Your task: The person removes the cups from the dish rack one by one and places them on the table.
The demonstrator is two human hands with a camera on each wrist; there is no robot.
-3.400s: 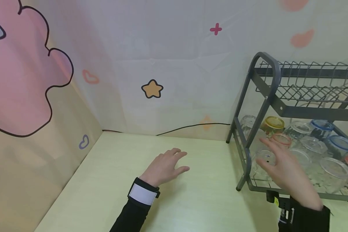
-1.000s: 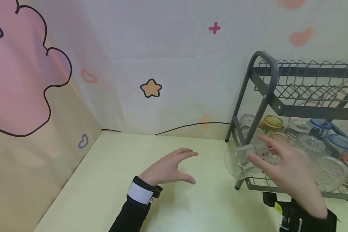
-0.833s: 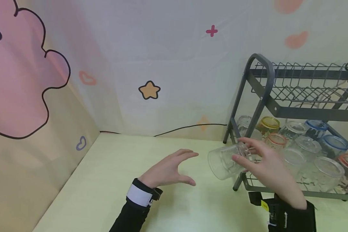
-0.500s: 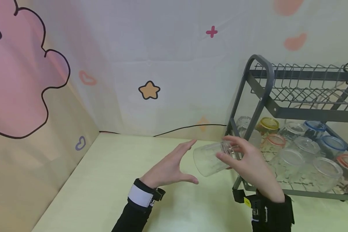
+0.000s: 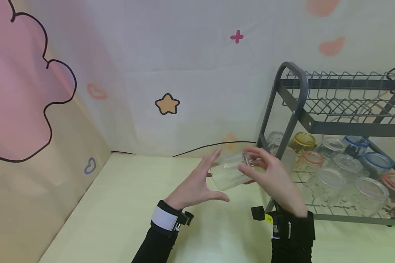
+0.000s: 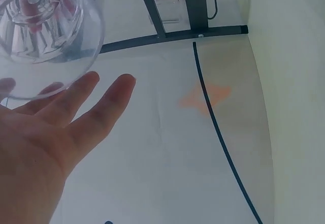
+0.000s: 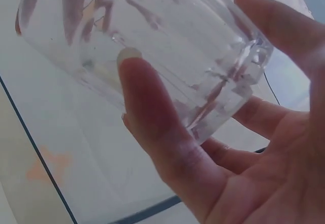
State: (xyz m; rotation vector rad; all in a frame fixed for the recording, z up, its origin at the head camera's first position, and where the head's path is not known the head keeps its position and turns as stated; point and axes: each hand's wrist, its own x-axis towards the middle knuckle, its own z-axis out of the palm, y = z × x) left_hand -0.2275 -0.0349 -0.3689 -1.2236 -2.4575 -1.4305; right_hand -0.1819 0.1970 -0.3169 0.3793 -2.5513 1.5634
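Note:
A clear drinking glass (image 5: 228,173) is held in the air over the table, tipped on its side with its mouth to the left. My right hand (image 5: 276,179) grips it near its thick base, thumb on the near side and fingers on the far side. At the mouth end, my left hand (image 5: 192,186) is spread in a wide C, thumb below and fingers beyond the rim. In the left wrist view, the fingers (image 6: 104,109) reach just past the glass's round rim. The right wrist view shows the right thumb (image 7: 150,97) against the glass wall.
A grey two-tier wire rack (image 5: 349,128) stands on the right. Its lower tier holds several upturned glasses (image 5: 370,190), some with blue, red or yellow bases. The pale table (image 5: 112,219) runs back to a printed cloth wall (image 5: 200,80).
My right hand has lifted the glass off the rack's lower tier and carried it left. The left hand has spread wider and moved slightly right, up to the glass's mouth.

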